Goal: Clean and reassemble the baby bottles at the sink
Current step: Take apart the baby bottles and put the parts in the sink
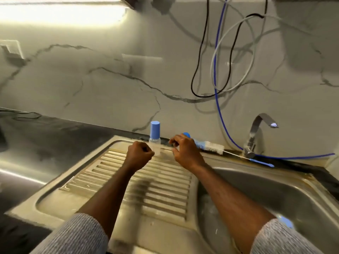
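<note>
Reaching over: ribbed steel drainboard, both forearms out
Left hand: curled into a fist, holding nothing I can see
Right hand: fingers loosely bent, nothing gripped
Clear baby bottle with blue cap: upright, just behind the hands by the wall
Blue-handled white bottle brush: lying on the sink's back rim

The baby bottle stands upright at the back edge of the drainboard, between the left hand and the right hand (slightly behind both). The bottle brush lies behind the right hand, extending rightward toward the faucet. The sink basin lies right of the right hand.
</note>
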The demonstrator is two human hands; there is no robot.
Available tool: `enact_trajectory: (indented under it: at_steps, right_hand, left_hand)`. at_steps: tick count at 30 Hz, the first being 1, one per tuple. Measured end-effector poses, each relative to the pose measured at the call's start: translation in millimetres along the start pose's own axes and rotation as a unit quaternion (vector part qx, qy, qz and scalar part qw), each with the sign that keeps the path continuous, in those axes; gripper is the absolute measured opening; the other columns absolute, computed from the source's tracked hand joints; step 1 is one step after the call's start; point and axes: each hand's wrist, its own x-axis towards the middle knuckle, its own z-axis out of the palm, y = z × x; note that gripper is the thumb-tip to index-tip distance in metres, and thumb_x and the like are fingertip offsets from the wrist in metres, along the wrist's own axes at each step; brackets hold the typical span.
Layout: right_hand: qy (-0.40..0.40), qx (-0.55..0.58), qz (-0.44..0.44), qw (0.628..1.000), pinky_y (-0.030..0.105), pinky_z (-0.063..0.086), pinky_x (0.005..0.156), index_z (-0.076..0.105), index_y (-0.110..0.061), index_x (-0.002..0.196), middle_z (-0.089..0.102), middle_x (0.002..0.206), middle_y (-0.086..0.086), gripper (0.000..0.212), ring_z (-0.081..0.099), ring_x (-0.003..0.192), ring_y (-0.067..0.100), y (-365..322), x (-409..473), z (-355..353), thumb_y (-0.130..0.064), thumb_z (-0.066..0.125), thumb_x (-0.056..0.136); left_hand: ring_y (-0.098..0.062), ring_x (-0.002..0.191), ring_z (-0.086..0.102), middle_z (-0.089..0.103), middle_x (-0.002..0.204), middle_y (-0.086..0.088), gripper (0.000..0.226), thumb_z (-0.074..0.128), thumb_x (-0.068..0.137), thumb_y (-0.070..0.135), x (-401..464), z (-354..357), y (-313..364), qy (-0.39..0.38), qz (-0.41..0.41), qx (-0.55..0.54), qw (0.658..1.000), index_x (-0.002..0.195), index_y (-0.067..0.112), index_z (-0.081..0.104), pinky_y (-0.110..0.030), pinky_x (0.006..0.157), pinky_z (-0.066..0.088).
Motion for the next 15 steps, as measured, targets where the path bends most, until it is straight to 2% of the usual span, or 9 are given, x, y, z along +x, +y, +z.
enact_trajectory:
  at_steps: [2,5,9,11,13,15]
  right_hand:
    - [-0.049,-0.031,0.012,0.998,0.033,0.047,0.099,0.062,-0.014,0.126,0.058,0.128,0.004,0.039,0.057,0.113,0.021,-16.1,26.3,5.9,-0.004,0.062,0.088]
    - [-0.101,-0.065,0.019,0.993,0.033,0.038,0.108,0.041,-0.015,0.149,0.035,0.154,0.003,0.062,0.044,0.135,0.023,-35.8,58.7,14.2,-0.007,0.063,0.092]
    - [-0.138,-0.115,0.035,0.983,0.037,0.033,0.116,0.018,-0.014,0.159,0.007,0.167,0.002,0.079,0.031,0.147,0.026,-48.5,91.7,25.5,-0.011,0.063,0.095]
    - [-0.172,-0.130,0.059,0.975,0.041,0.032,0.118,0.013,-0.017,0.160,-0.003,0.169,0.001,0.080,0.026,0.149,0.028,-46.7,99.5,31.3,-0.015,0.062,0.097]
    - [-0.166,-0.116,0.068,0.977,0.043,0.038,0.113,0.022,-0.018,0.157,0.007,0.167,0.005,0.075,0.034,0.144,0.030,-44.2,100.8,36.8,-0.016,0.065,0.095]
    - [-0.105,-0.073,0.051,0.991,0.037,0.048,0.093,0.039,-0.018,0.141,0.037,0.149,0.007,0.057,0.052,0.121,0.026,-42.5,96.8,41.3,-0.015,0.069,0.092]
  left_hand:
    - [-0.010,0.049,0.060,0.071,0.062,-0.006,0.015,0.078,0.083,0.011,11.0,-14.0,-8.2,-0.004,-0.010,-0.003,1.000,0.069,0.008,0.072,-0.027,0.055,0.051]
    - [-0.018,0.051,0.060,0.072,0.067,-0.014,0.014,0.076,0.086,0.009,20.7,-26.5,-13.2,-0.010,-0.011,-0.004,1.000,0.074,0.002,0.073,-0.025,0.051,0.050]
    - [-0.018,0.053,0.060,0.073,0.073,-0.017,0.013,0.073,0.089,0.008,27.6,-36.0,-12.3,-0.013,-0.010,-0.024,1.000,0.081,-0.002,0.072,-0.023,0.048,0.050]
    - [-0.017,0.053,0.060,0.072,0.074,-0.018,0.013,0.072,0.090,0.008,27.1,-36.8,-11.7,-0.017,-0.005,-0.034,0.999,0.082,-0.003,0.072,-0.022,0.048,0.051]
    - [-0.018,0.055,0.061,0.073,0.075,-0.019,0.012,0.072,0.090,0.007,25.2,-36.4,-12.7,-0.024,0.002,-0.038,0.999,0.083,-0.003,0.072,-0.024,0.050,0.052]
    - [-0.021,0.056,0.063,0.073,0.076,-0.020,0.010,0.072,0.089,0.006,22.4,-35.4,-17.2,-0.027,0.008,-0.042,0.999,0.083,-0.002,0.072,-0.029,0.055,0.055]
